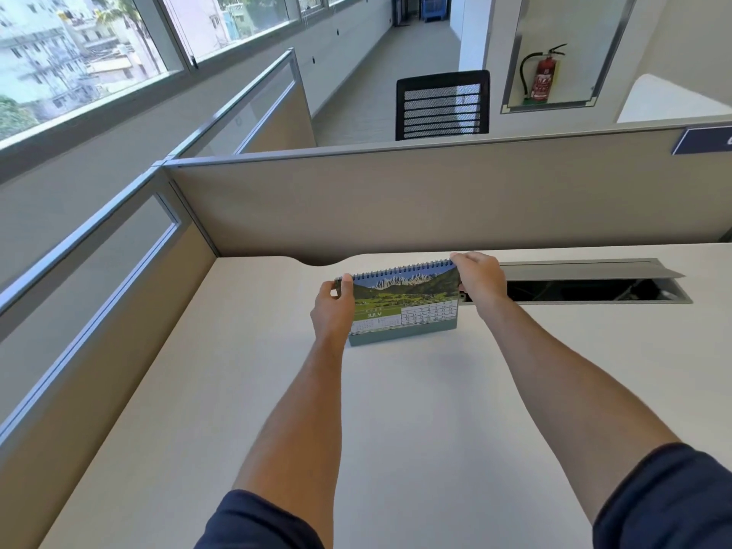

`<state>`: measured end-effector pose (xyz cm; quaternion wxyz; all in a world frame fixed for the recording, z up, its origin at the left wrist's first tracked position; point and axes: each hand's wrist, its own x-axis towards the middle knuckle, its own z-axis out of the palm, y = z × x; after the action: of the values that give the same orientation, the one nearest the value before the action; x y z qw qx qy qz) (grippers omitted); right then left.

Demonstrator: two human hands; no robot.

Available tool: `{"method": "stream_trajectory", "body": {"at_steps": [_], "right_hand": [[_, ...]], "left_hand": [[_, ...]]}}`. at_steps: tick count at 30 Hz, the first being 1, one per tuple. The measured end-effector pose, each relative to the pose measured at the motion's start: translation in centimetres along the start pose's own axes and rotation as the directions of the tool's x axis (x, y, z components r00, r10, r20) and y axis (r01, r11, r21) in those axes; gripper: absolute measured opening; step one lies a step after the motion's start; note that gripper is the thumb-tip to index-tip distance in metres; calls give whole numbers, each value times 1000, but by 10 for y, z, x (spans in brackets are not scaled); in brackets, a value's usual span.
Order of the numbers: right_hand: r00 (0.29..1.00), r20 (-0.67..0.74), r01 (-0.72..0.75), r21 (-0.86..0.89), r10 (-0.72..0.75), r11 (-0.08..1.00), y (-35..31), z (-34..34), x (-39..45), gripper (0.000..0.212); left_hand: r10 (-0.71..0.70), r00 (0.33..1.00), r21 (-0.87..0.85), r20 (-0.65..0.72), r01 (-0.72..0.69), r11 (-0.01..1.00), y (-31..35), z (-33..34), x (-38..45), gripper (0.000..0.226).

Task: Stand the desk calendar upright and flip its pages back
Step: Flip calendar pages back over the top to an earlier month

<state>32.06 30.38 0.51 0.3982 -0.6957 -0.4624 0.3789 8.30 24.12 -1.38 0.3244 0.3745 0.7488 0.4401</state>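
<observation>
The desk calendar [408,307] stands upright on the white desk [396,410], near its far middle. Its spiral binding runs along the top, and the page facing me shows a green mountain landscape with JULY printed below. My left hand [332,307] grips the calendar's upper left corner, thumb in front and fingers behind. At the upper right corner my right hand [481,283] holds the top edge by the spiral. The calendar's back side is hidden.
An open cable tray with a raised grey lid [594,277] lies in the desk just right of the calendar. Beige partition panels [435,200] close the desk at the back and left. A black mesh chair [443,105] stands beyond the partition.
</observation>
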Motion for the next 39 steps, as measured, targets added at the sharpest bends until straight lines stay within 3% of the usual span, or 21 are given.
{"method": "stream_trajectory", "body": {"at_steps": [3, 7, 12, 18, 25, 31, 33, 36, 39], "right_hand": [[1000, 14, 9, 15, -9, 1000, -3, 1, 1, 19], [1000, 6, 21, 122, -22, 992, -4, 2, 1, 17], [997, -32, 76, 189, -71, 979, -10, 5, 3, 20], [995, -74, 83, 302, -63, 950, -3, 4, 5, 9], [997, 10, 62, 431, -74, 900, 6, 1, 5, 31], [992, 102, 13, 484, -71, 875, 3, 0, 5, 24], [991, 120, -5, 508, -65, 861, 3, -1, 5, 20], [988, 145, -38, 570, -55, 821, 5, -2, 5, 39], [986, 164, -75, 604, -32, 793, 6, -6, 9, 42]], "left_hand": [[-60, 998, -64, -4, 59, 996, 0, 3, 2, 38], [-142, 989, -131, 31, 145, 981, 1, 6, 10, 38], [-231, 970, -169, 71, 240, 956, 1, 3, 15, 67], [-243, 958, -266, 153, 277, 923, -1, -4, 20, 58], [-176, 957, -292, 231, 241, 926, 3, -8, 12, 53], [-164, 948, -304, 271, 247, 920, 7, -7, 5, 54], [-175, 945, -323, 276, 263, 909, 7, -6, 5, 57], [-193, 947, -369, 257, 281, 886, 6, -5, 9, 72], [-229, 941, -397, 248, 314, 862, 6, -8, 11, 85]]}}
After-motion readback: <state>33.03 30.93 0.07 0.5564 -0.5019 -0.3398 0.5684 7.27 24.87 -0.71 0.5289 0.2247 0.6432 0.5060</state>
